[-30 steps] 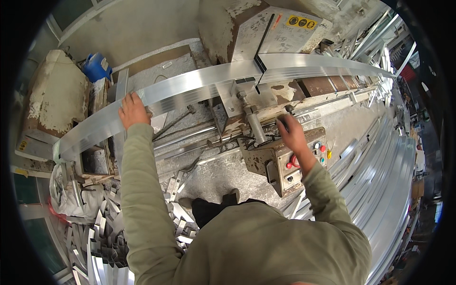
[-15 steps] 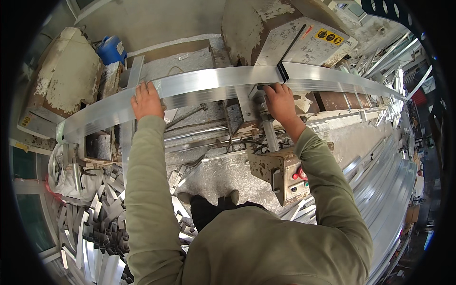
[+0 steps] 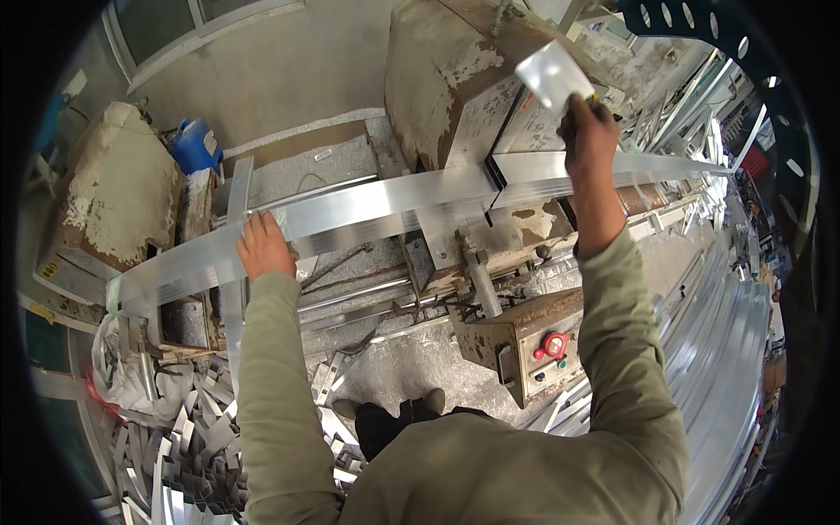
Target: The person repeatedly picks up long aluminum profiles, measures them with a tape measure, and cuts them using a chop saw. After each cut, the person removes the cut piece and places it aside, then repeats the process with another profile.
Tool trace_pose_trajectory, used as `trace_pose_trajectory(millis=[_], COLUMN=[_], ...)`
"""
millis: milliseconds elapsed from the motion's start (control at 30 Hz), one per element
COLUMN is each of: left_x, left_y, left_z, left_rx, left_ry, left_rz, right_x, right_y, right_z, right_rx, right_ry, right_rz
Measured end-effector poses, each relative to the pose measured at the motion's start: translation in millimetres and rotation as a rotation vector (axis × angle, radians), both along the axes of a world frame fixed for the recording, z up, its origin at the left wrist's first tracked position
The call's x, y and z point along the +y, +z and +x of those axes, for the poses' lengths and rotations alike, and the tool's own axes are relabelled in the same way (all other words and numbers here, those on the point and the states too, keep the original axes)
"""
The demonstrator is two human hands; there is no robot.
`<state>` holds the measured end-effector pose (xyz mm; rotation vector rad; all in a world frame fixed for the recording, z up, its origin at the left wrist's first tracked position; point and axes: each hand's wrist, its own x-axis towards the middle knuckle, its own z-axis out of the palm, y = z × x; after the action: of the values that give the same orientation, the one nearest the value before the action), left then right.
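A long silver aluminium profile (image 3: 367,203) lies across the saw bench. Over its near edge my left hand (image 3: 264,244) is closed, fingers on top, left of the middle. My right hand (image 3: 588,131) is raised above the bench at the right and grips a short, flat silver metal offcut (image 3: 554,77) by its lower right end. Below that hand, a second length of aluminium profile (image 3: 643,166) continues to the right, beyond a dark slot (image 3: 495,172). A clamp cylinder (image 3: 479,276) stands close in front of the slot.
Worn metal machine housings stand at the left (image 3: 118,192) and behind the slot (image 3: 437,83). A control box (image 3: 525,346) with a red button juts out before the bench. Metal offcuts (image 3: 197,429) heap at lower left; long profiles (image 3: 709,359) lie at right. A blue jug (image 3: 194,147) is behind.
My right hand has left the bench beside the slot and risen up and right, now holding the metal offcut. My left hand stays on the profile. The view has shifted slightly.
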<state>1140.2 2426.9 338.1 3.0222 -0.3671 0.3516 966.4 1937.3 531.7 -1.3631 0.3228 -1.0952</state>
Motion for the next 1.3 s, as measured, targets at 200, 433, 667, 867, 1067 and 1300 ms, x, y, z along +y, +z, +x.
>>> trace_pose_trajectory(millis=[200,433,667,867,1067,1300], left_x=[3.6,14.6,25.6,140.9,384.5,487.0], left_y=[-9.7,-42.3,-17.3,-16.0,-7.8,5.8], left_z=[6.5,26.6,13.4,28.1,94.1,115.5], left_rx=[-0.030,-0.141,-0.084,-0.134,-0.555,-0.274], left_ry=[-0.014,0.011,-0.072,-0.398,0.432,0.547], left_rz=[0.045,-0.056,-0.221,-0.564,-0.432,-0.569], right_x=[-60.3,71.4,292.2,344.0,348.4,347.2], right_y=[36.7,-79.6,-192.7,-196.3,-193.5,-197.4], right_z=[75.5,103.1,209.6,234.1,233.1,233.5], right_rx=[-0.068,0.193,0.460,1.040,1.036,0.997], right_ry=[-0.018,0.213,0.414,0.273,0.260,0.222], right_rz=[0.401,0.072,-1.014,-1.176,-1.185,-1.180])
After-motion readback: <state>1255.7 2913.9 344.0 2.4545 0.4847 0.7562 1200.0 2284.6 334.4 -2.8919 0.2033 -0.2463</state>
